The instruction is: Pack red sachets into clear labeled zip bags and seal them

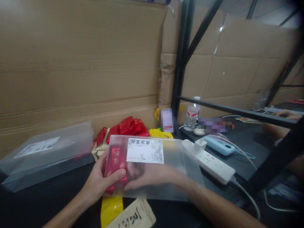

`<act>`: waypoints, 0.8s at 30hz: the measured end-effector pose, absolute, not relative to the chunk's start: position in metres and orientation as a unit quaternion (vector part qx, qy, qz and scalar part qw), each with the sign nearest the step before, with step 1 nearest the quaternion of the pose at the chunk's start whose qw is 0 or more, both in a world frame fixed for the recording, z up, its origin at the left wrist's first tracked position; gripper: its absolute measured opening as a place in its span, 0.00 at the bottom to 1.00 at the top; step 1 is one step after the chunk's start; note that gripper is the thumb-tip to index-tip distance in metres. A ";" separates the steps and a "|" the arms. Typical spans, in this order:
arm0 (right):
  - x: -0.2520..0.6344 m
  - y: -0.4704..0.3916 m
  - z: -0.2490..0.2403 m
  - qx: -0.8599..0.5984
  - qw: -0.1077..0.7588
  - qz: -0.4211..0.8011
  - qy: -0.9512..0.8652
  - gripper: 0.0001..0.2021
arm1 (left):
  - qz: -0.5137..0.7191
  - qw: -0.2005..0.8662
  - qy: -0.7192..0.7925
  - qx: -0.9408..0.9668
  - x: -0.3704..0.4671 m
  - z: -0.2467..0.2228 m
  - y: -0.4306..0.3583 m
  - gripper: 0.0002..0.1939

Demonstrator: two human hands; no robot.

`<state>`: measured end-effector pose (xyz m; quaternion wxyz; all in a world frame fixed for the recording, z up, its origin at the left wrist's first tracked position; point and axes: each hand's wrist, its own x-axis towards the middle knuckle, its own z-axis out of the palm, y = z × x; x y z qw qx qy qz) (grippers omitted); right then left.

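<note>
A frosted clear plastic bag (175,152) with a white printed label (145,150) lies across the middle, its mouth toward the right. Small red packets (116,158) are inside its left end. My left hand (101,179) is closed on that end from outside, its thumb pressing the plastic over the packets. Through the mouth reaches my right hand (152,177), inside the bag beside the packets. Its thumb and fingers look apart, blurred by the plastic; whether they touch a packet I cannot tell. Below lie a yellow packet (111,210) and a beige packet with dark writing (136,215).
Another labelled plastic bag (54,148) lies at left. Behind are loose red packets (127,125) and yellow packets (161,133). At right are a power strip (215,166), a light-blue device (219,145), a water bottle (192,115) and a black metal frame (181,63). Another person's hand (287,114) shows far right.
</note>
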<state>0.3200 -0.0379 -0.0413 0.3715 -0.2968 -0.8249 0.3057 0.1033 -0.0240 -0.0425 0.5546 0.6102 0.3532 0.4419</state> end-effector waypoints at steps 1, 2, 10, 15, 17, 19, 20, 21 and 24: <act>0.321 -0.039 -0.039 -0.287 0.366 0.322 -0.824 0.39 | 0.437 0.558 0.350 0.612 0.108 -0.040 -0.023 0.40; 0.323 -0.039 -0.036 -0.278 0.359 0.344 -0.822 0.35 | 0.434 0.559 0.350 0.614 0.112 -0.038 -0.021 0.39; 0.339 -0.040 -0.027 -0.287 0.398 0.329 -0.807 0.30 | 0.410 0.567 0.376 0.608 0.127 -0.023 -0.015 0.34; 0.340 -0.038 -0.027 -0.316 0.415 0.324 -0.790 0.44 | 0.384 0.575 0.370 0.620 0.126 -0.017 -0.011 0.35; 0.340 -0.035 -0.028 -0.310 0.415 0.324 -0.792 0.44 | 0.392 0.568 0.370 0.622 0.125 -0.015 -0.011 0.36; 0.341 -0.032 -0.030 -0.299 0.410 0.320 -0.800 0.42 | 0.405 0.562 0.368 0.620 0.125 -0.015 -0.012 0.36; 0.342 -0.031 -0.030 -0.290 0.410 0.318 -0.805 0.39 | 0.407 0.561 0.366 0.621 0.124 -0.016 -0.013 0.36; 0.343 -0.030 -0.030 -0.276 0.412 0.316 -0.809 0.34 | 0.407 0.559 0.364 0.623 0.124 -0.016 -0.013 0.36; 0.349 -0.029 -0.030 -0.233 0.406 0.331 -0.819 0.18 | 0.411 0.546 0.371 0.629 0.118 -0.018 -0.011 0.32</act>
